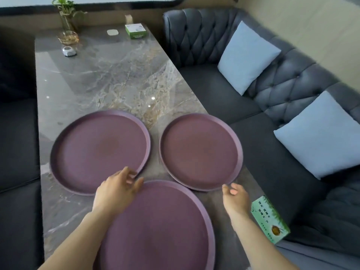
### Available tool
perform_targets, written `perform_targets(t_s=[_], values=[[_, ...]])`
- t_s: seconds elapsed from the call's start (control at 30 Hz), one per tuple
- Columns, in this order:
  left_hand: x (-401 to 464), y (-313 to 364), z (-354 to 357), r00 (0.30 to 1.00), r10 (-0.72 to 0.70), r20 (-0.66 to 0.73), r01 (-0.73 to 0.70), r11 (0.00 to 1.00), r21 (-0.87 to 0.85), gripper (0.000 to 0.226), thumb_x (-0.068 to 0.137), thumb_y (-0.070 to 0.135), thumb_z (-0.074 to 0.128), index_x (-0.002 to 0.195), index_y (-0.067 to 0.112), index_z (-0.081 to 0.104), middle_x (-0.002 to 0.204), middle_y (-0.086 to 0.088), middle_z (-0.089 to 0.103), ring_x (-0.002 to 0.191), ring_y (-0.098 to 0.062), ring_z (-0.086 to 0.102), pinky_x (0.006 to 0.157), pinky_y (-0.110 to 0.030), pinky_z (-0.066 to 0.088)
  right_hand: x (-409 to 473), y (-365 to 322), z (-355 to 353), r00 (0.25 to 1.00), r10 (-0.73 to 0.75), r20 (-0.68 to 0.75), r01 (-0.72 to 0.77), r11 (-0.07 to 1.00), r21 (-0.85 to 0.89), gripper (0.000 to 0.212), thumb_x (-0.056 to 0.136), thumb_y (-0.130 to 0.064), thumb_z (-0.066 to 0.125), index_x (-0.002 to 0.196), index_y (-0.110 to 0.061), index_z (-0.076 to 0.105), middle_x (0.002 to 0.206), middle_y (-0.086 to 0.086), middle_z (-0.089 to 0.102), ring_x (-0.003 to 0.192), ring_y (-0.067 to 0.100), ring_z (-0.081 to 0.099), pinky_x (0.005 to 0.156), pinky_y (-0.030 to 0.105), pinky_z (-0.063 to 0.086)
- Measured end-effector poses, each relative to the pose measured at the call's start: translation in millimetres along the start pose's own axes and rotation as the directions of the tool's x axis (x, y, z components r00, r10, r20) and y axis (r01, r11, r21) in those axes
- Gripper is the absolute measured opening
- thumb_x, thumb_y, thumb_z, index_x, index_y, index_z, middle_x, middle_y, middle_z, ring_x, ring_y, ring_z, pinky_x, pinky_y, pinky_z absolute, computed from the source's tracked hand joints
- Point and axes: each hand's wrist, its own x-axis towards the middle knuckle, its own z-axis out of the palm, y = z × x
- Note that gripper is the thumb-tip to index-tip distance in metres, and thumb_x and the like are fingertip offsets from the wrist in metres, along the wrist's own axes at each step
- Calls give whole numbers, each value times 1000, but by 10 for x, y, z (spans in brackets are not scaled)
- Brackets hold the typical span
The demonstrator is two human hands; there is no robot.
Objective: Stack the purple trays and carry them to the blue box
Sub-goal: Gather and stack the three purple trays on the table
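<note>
Three round purple trays lie flat on the marble table [109, 78]. One tray [97, 151] is at the left, one tray [200, 151] at the right, and the nearest tray [159, 228] sits in front between my arms. My left hand [116, 189] hovers with fingers spread over the far left rim of the nearest tray, close to the left tray's near edge. My right hand [234, 197] is open beside the nearest tray's right rim, just below the right tray. Neither hand holds anything. No blue box is in view.
A green tissue box [269, 219] lies at the table's right edge by my right forearm. Another green box [135, 31], a white coaster [112, 32], a glass vase with a plant [67, 22] and a small dish [68, 51] stand at the far end. Dark sofas with pale cushions [247, 55] flank the table.
</note>
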Motion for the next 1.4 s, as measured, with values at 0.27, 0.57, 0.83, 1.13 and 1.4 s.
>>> perform_targets(t_s=[0.27, 0.57, 0.83, 1.13, 1.4], values=[[1015, 687, 312, 985, -5, 171, 21, 996, -92, 66, 84, 63, 58, 141, 32, 46, 135, 0, 57, 121, -25, 59, 102, -43, 47, 827, -358, -238, 997, 79, -21, -76, 991, 113, 56, 93, -34, 64, 144, -16, 47, 137, 5, 61, 128, 29, 53, 108, 43, 39], [1566, 1036, 599, 960, -124, 253, 202, 929, -311, 91, 84, 51, 71, 158, 26, 24, 157, -5, 44, 142, -26, 45, 115, -41, 37, 1407, -483, -163, 994, 108, 0, -106, 976, 193, 60, 94, -23, 66, 149, -16, 42, 147, 4, 52, 135, 29, 49, 114, 47, 38], [1533, 914, 574, 956, -214, 201, 291, 788, -543, 78, 86, 24, 76, 154, 21, 38, 135, 4, 57, 124, -17, 57, 111, -41, 44, 1341, -465, -213, 989, 49, -137, -47, 999, 21, 39, 78, 10, 55, 108, -11, 70, 96, -1, 71, 96, 30, 66, 91, 42, 54], [911, 570, 69, 963, -269, -19, 230, 857, -461, 20, 86, 40, 70, 103, 29, 67, 87, 3, 69, 85, -23, 67, 83, -41, 54, 680, -431, -310, 991, -57, -125, 66, 996, 65, 39, 81, -2, 66, 114, -21, 60, 97, -3, 70, 91, 22, 65, 68, 29, 50], [-76, -347, -281, 956, -293, -20, 281, 931, -234, 37, 84, 52, 67, 73, 17, 58, 68, 0, 67, 66, -27, 66, 71, -42, 57, -189, 55, -7, 982, -188, -22, 186, 980, -72, 18, 87, -19, 72, 104, -22, 71, 89, 4, 73, 89, 29, 68, 81, 37, 52]])
